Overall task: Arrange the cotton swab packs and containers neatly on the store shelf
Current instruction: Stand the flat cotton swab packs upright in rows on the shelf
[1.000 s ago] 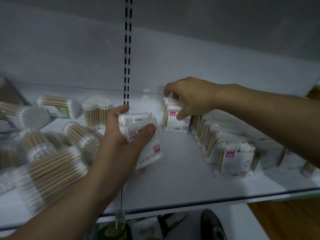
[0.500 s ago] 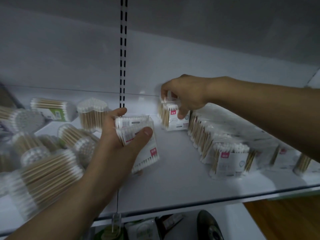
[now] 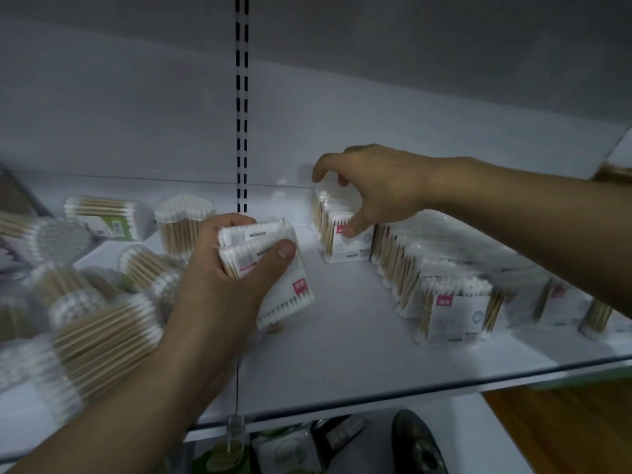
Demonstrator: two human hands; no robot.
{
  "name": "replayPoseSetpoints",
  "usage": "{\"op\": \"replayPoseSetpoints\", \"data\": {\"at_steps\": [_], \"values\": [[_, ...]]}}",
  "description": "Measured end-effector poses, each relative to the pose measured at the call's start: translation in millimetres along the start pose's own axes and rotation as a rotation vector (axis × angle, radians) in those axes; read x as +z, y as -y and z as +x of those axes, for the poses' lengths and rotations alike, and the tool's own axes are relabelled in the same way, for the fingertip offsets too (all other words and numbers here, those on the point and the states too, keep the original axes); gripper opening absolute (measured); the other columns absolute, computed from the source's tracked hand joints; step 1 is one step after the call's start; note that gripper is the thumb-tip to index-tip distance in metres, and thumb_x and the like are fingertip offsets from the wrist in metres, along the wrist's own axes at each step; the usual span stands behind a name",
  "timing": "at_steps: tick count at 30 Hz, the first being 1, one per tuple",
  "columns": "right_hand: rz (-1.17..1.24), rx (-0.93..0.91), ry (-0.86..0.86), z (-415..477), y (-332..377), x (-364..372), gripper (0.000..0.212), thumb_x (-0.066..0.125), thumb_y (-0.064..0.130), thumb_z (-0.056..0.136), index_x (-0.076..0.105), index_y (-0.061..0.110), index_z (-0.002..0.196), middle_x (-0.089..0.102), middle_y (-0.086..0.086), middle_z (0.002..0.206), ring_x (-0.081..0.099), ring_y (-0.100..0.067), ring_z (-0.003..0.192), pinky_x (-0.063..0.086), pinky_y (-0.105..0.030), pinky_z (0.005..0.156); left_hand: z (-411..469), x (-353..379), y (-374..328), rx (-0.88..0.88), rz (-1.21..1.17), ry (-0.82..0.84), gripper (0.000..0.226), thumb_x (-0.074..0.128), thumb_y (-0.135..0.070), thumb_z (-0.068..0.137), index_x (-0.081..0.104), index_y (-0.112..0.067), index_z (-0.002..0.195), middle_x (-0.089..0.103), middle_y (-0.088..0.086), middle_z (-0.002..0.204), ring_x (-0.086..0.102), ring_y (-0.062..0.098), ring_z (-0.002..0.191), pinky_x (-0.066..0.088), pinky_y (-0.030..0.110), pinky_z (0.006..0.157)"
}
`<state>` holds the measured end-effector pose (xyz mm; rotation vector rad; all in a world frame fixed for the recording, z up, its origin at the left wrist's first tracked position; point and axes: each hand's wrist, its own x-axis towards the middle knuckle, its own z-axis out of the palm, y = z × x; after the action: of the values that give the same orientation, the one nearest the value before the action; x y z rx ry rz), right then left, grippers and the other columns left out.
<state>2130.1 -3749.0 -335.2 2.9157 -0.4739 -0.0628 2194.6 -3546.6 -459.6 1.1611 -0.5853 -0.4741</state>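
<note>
Right hand: A person's right hand [image 3: 372,189] is clamping the rear pack [image 3: 345,234] from above, fingers curling over its top and thumb pressing on its printed face.
Rear pack: It is standing upright on the white shelf [image 3: 342,357], near the back wall, at the far end of the row of packs [image 3: 420,278]. Whether it is touching its neighbour cannot be told.
Left hand: The left hand [image 3: 225,285] is gripping two flat packs [image 3: 266,265], thumb lying across the front one, holding them above the shelf's middle, just left of the row.
Doing it well: The job appears to be squaring the rear pack, so it is probably worth sliding it flush against the row, label facing out like the front pack [image 3: 456,313], before letting go.
Watching for: The soft wrappers are likely leaning on one another, so a hard shove may be tipping the whole row forward.
Waiting: Round containers [image 3: 102,330] are lying in a jumble at the left, well apart from the row.
</note>
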Motion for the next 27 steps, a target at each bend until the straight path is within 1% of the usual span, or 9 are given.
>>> {"op": "replayPoseSetpoints", "data": {"at_steps": [3, 5, 10, 14, 16, 18, 20, 23, 27], "values": [[0.397, -0.107, -0.181, -24.4, 18.5, -3.7, 0.048, 0.074, 0.050, 0.085, 0.056, 0.033, 0.127, 0.064, 0.009, 0.109, 0.063, -0.014, 0.098, 0.053, -0.033, 0.084, -3.6, 0.8, -6.8, -0.016, -0.021, -0.015, 0.043, 0.074, -0.045, 0.063, 0.057, -0.028, 0.099, 0.070, -0.003, 0.077, 0.071, 0.016, 0.062, 0.052, 0.032, 0.041], [0.749, -0.113, -0.092, -44.3, 37.9, -3.7, 0.048, 0.077, 0.054, 0.079, 0.058, 0.034, 0.118, 0.072, 0.006, 0.099, 0.070, -0.016, 0.089, 0.059, -0.039, 0.082, -5.6, 1.4, -11.3, -0.006, -0.040, -0.032, 0.051, 0.072, -0.051, 0.064, 0.057, -0.024, 0.104, 0.070, -0.001, 0.079, 0.070, 0.016, 0.061, 0.053, 0.032, 0.041], [0.829, -0.080, -0.024, -60.7, 64.8, 17.8, 0.058, 0.092, 0.034, 0.069, 0.052, 0.025, 0.110, 0.075, 0.001, 0.082, 0.069, -0.024, 0.077, 0.057, -0.050, 0.079, -9.5, 6.7, -20.5, -0.044, -0.064, -0.060, 0.087, 0.063, -0.080, 0.071, 0.055, -0.014, 0.127, 0.076, 0.008, 0.098, 0.075, 0.021, 0.072, 0.056, 0.034, 0.050], [1.058, -0.042, -0.063, -60.7, 41.3, 8.6, 0.041, 0.088, 0.009, 0.074, 0.062, 0.012, 0.105, 0.071, -0.012, 0.080, 0.060, -0.019, 0.069, 0.050, -0.041, 0.071, -11.6, 7.3, -23.4, -0.079, -0.078, -0.071, 0.072, 0.063, -0.071, 0.070, 0.056, -0.022, 0.123, 0.077, -0.005, 0.100, 0.077, 0.019, 0.085, 0.058, 0.032, 0.057], [1.054, -0.015, -0.090, -61.9, 29.0, 1.0, 0.033, 0.081, -0.001, 0.077, 0.065, 0.010, 0.104, 0.069, -0.027, 0.096, 0.063, -0.020, 0.073, 0.054, -0.031, 0.068, -11.6, 5.6, -23.8, -0.080, -0.065, -0.089, 0.063, 0.068, -0.058, 0.071, 0.057, -0.024, 0.123, 0.075, -0.002, 0.105, 0.076, 0.017, 0.086, 0.057, 0.029, 0.056], [0.951, 0.032, -0.154, -61.3, 15.9, -6.3, 0.034, 0.078, -0.003, 0.078, 0.067, 0.016, 0.105, 0.068, -0.026, 0.102, 0.063, -0.015, 0.071, 0.056, -0.024, 0.060, -8.0, 2.6, -19.0, -0.110, -0.064, -0.100, 0.039, 0.072, -0.037, 0.086, 0.057, -0.026, 0.120, 0.071, 0.004, 0.111, 0.074, 0.023, 0.091, 0.057, 0.030, 0.055], [0.768, 0.056, -0.192, -56.3, 4.1, -11.1, 0.043, 0.081, 0.002, 0.078, 0.066, 0.024, 0.112, 0.070, -0.016, 0.102, 0.068, -0.015, 0.075, 0.061, -0.031, 0.068, -4.5, 1.3, -12.5, -0.123, -0.046, -0.099, 0.026, 0.067, -0.014, 0.095, 0.056, -0.026, 0.116, 0.068, 0.005, 0.112, 0.072, 0.026, 0.093, 0.057, 0.030, 0.052], [0.537, 0.027, -0.179, -44.2, -2.5, -8.1, 0.046, 0.086, 0.012, 0.075, 0.064, 0.027, 0.113, 0.070, 0.005, 0.101, 0.069, -0.012, 0.085, 0.060, -0.038, 0.080, -1.8, 1.8, -7.6, -0.114, 0.013, -0.070, 0.032, 0.059, -0.001, 0.097, 0.055, -0.028, 0.112, 0.067, 0.004, 0.112, 0.071, 0.026, 0.094, 0.058, 0.031, 0.051], [0.308, -0.020, -0.167, -33.2, -3.0, 5.5, 0.037, 0.088, 0.025, 0.075, 0.070, 0.027, 0.108, 0.070, 0.013, 0.098, 0.066, -0.005, 0.087, 0.055, -0.022, 0.077, -0.8, 1.3, -5.1, -0.133, 0.034, -0.041, 0.034, 0.056, 0.003, 0.097, 0.055, -0.026, 0.116, 0.066, 0.002, 0.109, 0.071, 0.026, 0.092, 0.058, 0.032, 0.051]]}}
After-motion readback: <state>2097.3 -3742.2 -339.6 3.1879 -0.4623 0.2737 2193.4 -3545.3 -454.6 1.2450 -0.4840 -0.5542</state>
